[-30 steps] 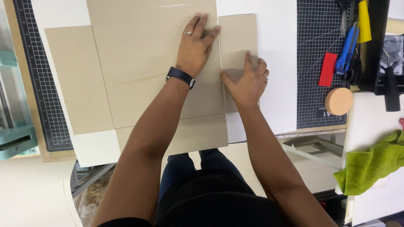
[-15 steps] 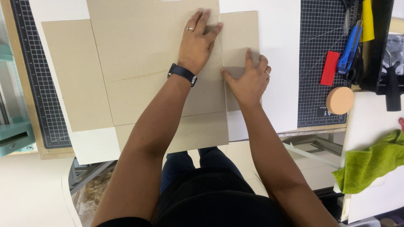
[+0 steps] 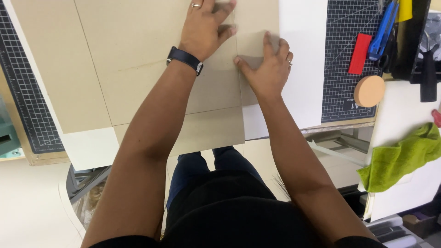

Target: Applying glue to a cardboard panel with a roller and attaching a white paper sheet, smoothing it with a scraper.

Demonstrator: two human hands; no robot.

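Note:
A large scored sheet of brown cardboard (image 3: pixel 133 64) lies flat on a white sheet (image 3: pixel 301 59) over a black gridded cutting mat (image 3: pixel 342 59). My left hand (image 3: pixel 204 27), with a ring and a black wristwatch, presses flat on the main panel near its right crease. My right hand (image 3: pixel 266 66) lies spread on the narrow right flap of the cardboard (image 3: pixel 255 18), thumb along the crease. Neither hand holds anything.
On the mat at right lie a red block (image 3: pixel 359 53), a round tan disc (image 3: pixel 369 91), blue-handled tools (image 3: pixel 383 30) and a yellow tool (image 3: pixel 405 9). A green cloth (image 3: pixel 402 156) lies on a white board at lower right. A black tool (image 3: pixel 427 69) sits at the far right.
The view has moved closer to the table, so the cardboard fills more of the frame. Both hands stay pressed at the same crease; the right hand has shifted slightly on the flap.

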